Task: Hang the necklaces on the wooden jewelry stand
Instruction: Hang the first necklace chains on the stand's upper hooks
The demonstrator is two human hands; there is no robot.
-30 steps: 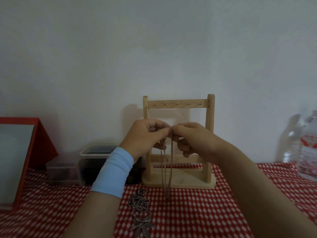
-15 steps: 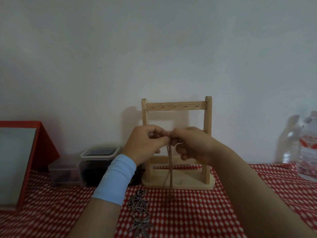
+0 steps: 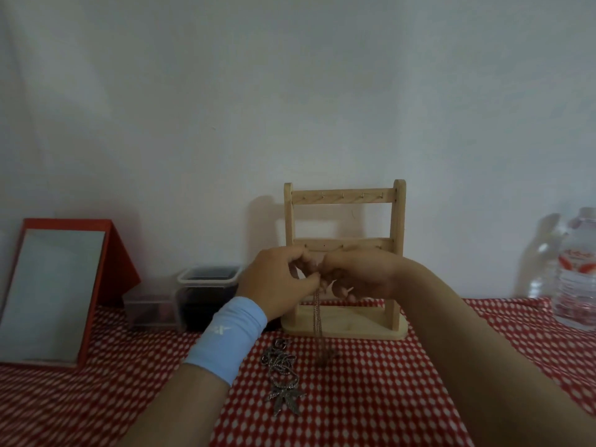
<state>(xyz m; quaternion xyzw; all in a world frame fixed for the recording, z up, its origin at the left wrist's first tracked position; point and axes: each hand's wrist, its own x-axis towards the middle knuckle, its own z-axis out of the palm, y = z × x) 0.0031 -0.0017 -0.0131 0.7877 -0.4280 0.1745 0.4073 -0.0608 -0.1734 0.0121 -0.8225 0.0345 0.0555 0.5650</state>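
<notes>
The wooden jewelry stand point(image 3: 344, 196) stands upright at the back of the table against the wall, with small hooks along its top and middle bars. In front of its middle bar, my left hand point(image 3: 277, 285) and my right hand point(image 3: 361, 279) meet and pinch the top of a thin chain necklace point(image 3: 317, 321). The chain hangs straight down in front of the stand's base and its lower end touches the cloth. A second, silver necklace with a leaf-shaped pendant point(image 3: 283, 379) lies in a heap on the cloth just in front of the stand.
A red-and-white checked cloth point(image 3: 371, 398) covers the table. A red-framed mirror point(image 3: 54, 291) leans at the left. Two small plastic containers point(image 3: 200, 295) sit left of the stand. A clear water bottle point(image 3: 577, 272) stands at the right edge. A blue wristband is on my left wrist.
Both hands have sunk a little relative to the stand, from above its middle bar to just below it, still holding the chain. The stand's middle bar now shows.
</notes>
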